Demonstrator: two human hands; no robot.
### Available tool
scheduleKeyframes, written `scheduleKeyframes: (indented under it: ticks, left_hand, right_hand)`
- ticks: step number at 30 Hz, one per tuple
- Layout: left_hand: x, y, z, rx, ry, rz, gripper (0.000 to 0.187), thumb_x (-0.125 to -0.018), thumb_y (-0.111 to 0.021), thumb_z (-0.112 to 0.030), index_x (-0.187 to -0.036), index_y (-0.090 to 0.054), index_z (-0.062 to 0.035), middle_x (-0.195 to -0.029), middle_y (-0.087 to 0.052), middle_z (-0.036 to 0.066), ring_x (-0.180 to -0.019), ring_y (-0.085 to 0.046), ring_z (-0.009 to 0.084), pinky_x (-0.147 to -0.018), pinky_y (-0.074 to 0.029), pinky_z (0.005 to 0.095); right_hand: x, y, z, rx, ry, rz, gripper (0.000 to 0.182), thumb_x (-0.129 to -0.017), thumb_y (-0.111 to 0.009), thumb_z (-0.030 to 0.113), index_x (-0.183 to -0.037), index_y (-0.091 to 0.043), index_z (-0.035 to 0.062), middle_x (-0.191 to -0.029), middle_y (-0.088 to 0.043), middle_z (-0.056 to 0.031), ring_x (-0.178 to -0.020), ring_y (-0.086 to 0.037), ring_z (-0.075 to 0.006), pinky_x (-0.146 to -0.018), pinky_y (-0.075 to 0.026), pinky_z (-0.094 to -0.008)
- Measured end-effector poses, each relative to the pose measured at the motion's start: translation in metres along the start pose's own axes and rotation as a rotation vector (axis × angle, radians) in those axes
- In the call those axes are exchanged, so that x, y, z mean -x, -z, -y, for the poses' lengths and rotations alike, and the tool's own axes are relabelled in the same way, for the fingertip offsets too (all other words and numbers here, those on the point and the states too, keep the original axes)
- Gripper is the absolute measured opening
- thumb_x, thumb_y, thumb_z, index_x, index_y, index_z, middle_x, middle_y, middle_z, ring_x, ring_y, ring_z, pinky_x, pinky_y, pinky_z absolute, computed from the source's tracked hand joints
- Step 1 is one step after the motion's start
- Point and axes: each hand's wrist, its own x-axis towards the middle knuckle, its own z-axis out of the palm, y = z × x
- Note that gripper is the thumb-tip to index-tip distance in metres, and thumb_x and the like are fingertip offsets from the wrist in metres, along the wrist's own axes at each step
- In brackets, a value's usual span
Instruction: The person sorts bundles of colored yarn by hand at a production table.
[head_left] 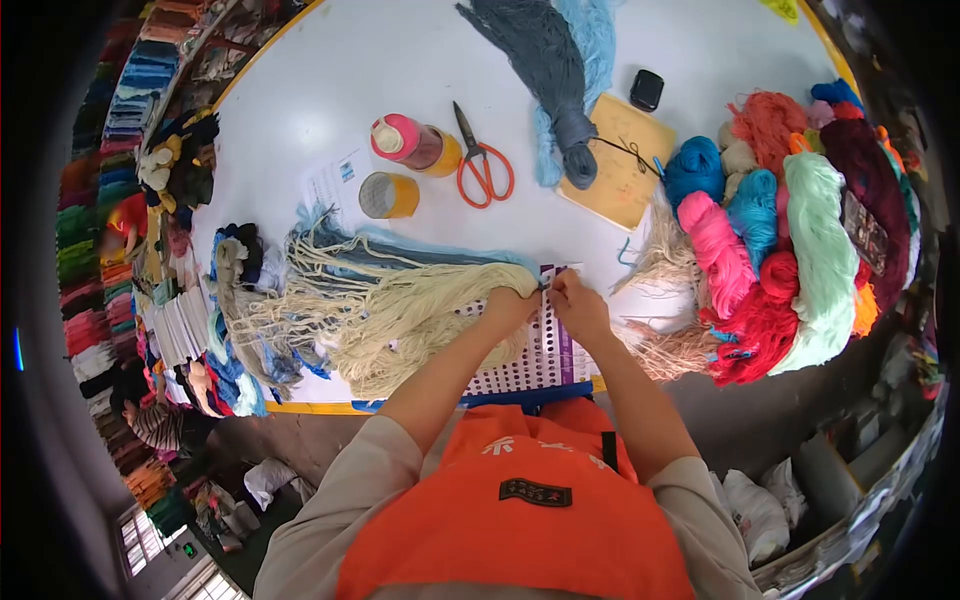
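My left hand (511, 306) is closed around the gathered end of a cream yarn hank (400, 310), whose loose strands spread to the left across the table. Close beside it, my right hand (579, 308) is pinched at the yarn's tip; whatever sits between those fingers is too small to make out. Beneath both hands lies a white card with rows of holes and a purple edge (548, 355), partly covered by the yarn. Blue-grey yarn (350, 255) runs behind the cream hank.
Scissors with orange handles (486, 178), thread cones (408, 142) and a yellow cup-shaped roll (388, 195) stand further back. A dark grey hank (535, 60) lies partly on a tan notebook (630, 165). Colourful yarn hanks (815, 230) are heaped at right. A black case (647, 90) lies behind.
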Motion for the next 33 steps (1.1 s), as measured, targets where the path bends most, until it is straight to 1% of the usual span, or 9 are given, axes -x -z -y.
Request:
scheduleKeyframes:
  ticks: [4, 10, 12, 16, 18, 20, 22, 26, 33]
  left_hand:
    - [0.015, 0.009, 0.007, 0.040, -0.039, -0.211, 0.024, -0.084, -0.064, -0.026, -0.076, -0.066, -0.0040, -0.068, -0.064, 0.007, -0.058, -0.057, 0.0134, -0.053, -0.045, 0.0296]
    - [0.029, 0.014, 0.013, 1.176, 0.149, 0.501, 0.016, -0.088, -0.059, -0.016, -0.102, -0.063, -0.0093, -0.088, -0.067, 0.004, -0.052, -0.042, 0.0074, -0.048, -0.036, 0.0223]
    - [0.032, 0.008, -0.007, 0.844, 0.217, 0.390, 0.018, -0.085, -0.061, -0.016, -0.102, -0.064, -0.0084, -0.086, -0.067, 0.003, -0.055, -0.047, 0.0075, -0.051, -0.040, 0.0212]
    - [0.012, -0.019, 0.011, 0.282, 0.046, 0.176, 0.026, -0.085, -0.063, -0.019, -0.106, -0.069, -0.0067, -0.075, -0.069, 0.007, -0.058, -0.059, 0.0090, -0.052, -0.048, 0.0263]
    - [0.013, -0.020, 0.015, 0.070, 0.031, 0.178, 0.024, -0.085, -0.063, -0.019, -0.105, -0.068, -0.0056, -0.083, -0.070, 0.010, -0.065, -0.063, 0.0134, -0.057, -0.050, 0.0297]
    - [0.021, -0.019, 0.030, -0.556, -0.506, -0.451, 0.020, -0.085, -0.064, -0.023, -0.093, -0.069, -0.0052, -0.085, -0.069, 0.012, -0.071, -0.065, 0.0184, -0.061, -0.051, 0.0324]
    - [0.017, 0.008, 0.051, -0.136, -0.164, -0.305, 0.027, -0.085, -0.064, -0.030, -0.091, -0.068, -0.0044, -0.084, -0.068, 0.009, -0.076, -0.064, 0.0209, -0.065, -0.051, 0.0343]
    - [0.050, 0.141, 0.041, 0.968, 0.222, 0.011, 0.024, -0.089, -0.062, -0.028, -0.079, -0.062, -0.0064, -0.068, -0.058, 0.004, -0.060, -0.055, 0.0156, -0.050, -0.042, 0.0291]
    - [0.083, 0.134, 0.029, 0.916, -0.013, -0.175, 0.016, -0.092, -0.058, -0.020, -0.081, -0.058, -0.0077, -0.070, -0.057, 0.003, -0.058, -0.050, 0.0114, -0.047, -0.037, 0.0261]
  right_hand:
    - [0.001, -0.001, -0.004, -0.119, -0.026, 0.034, 0.019, -0.089, -0.057, 0.029, -0.097, -0.055, 0.0124, -0.081, -0.068, -0.0102, -0.079, -0.065, -0.0340, -0.071, -0.049, -0.0440]
    - [0.000, -0.002, -0.008, -0.124, -0.028, 0.045, 0.020, -0.087, -0.059, 0.028, -0.098, -0.056, 0.0112, -0.077, -0.068, -0.0083, -0.077, -0.066, -0.0299, -0.069, -0.049, -0.0414]
    - [0.003, 0.001, -0.006, -0.173, -0.010, -0.003, 0.023, -0.086, -0.061, 0.026, -0.103, -0.057, 0.0116, -0.074, -0.067, -0.0087, -0.073, -0.066, -0.0278, -0.065, -0.049, -0.0388]
    - [0.005, 0.005, -0.009, -0.537, -0.020, 0.136, 0.032, -0.082, -0.072, 0.010, -0.108, -0.056, 0.0024, -0.063, -0.052, 0.0025, -0.060, -0.046, -0.0043, -0.057, -0.041, -0.0214]
    - [0.000, -0.006, -0.022, -0.484, 0.032, 0.123, 0.029, -0.082, -0.073, 0.012, -0.104, -0.057, 0.0030, -0.065, -0.055, 0.0005, -0.061, -0.050, -0.0072, -0.057, -0.042, -0.0239]
    - [-0.001, -0.008, -0.023, -0.433, 0.085, 0.112, 0.027, -0.081, -0.073, 0.015, -0.100, -0.058, 0.0037, -0.066, -0.057, -0.0015, -0.061, -0.053, -0.0101, -0.058, -0.044, -0.0264]
    - [0.006, 0.002, 0.001, -0.031, 0.050, 0.046, 0.029, -0.078, -0.074, 0.025, -0.095, -0.059, 0.0059, -0.078, -0.065, -0.0102, -0.073, -0.063, -0.0241, -0.066, -0.049, -0.0360]
    - [0.007, -0.007, 0.008, 0.041, 0.007, -0.017, 0.033, -0.078, -0.074, 0.030, -0.095, -0.058, 0.0071, -0.084, -0.067, -0.0124, -0.081, -0.064, -0.0325, -0.071, -0.049, -0.0422]
    - [0.002, -0.022, 0.028, 0.021, -0.043, -0.013, 0.036, -0.076, -0.074, 0.028, -0.105, -0.061, 0.0113, -0.096, -0.070, -0.0116, -0.092, -0.065, -0.0319, -0.078, -0.050, -0.0418]
